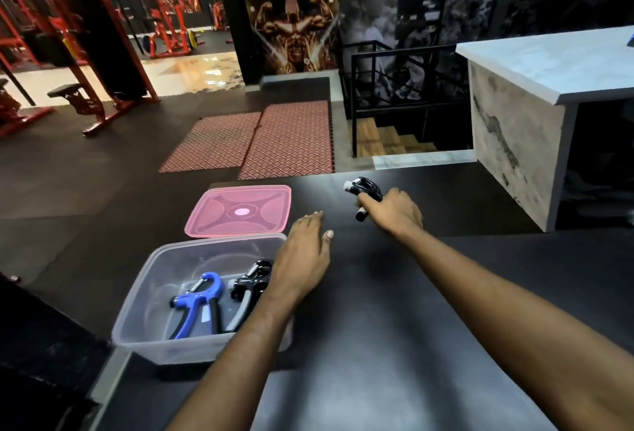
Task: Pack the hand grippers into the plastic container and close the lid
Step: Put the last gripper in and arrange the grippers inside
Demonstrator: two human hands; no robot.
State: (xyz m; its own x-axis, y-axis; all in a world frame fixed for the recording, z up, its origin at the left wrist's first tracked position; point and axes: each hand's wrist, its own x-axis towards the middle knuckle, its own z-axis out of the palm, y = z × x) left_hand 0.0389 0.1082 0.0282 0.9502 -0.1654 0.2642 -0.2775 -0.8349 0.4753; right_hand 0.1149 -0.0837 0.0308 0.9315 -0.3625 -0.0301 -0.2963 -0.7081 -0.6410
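My right hand is clenched around a black hand gripper at the far right of the dark surface, though I cannot tell whether the gripper touches the surface or is lifted off it. My left hand is released, fingers flat, at the right rim of the clear plastic container, which holds a blue hand gripper on the left and another black gripper just beside it. The pink lid lies flat just beyond the container, on its far side.
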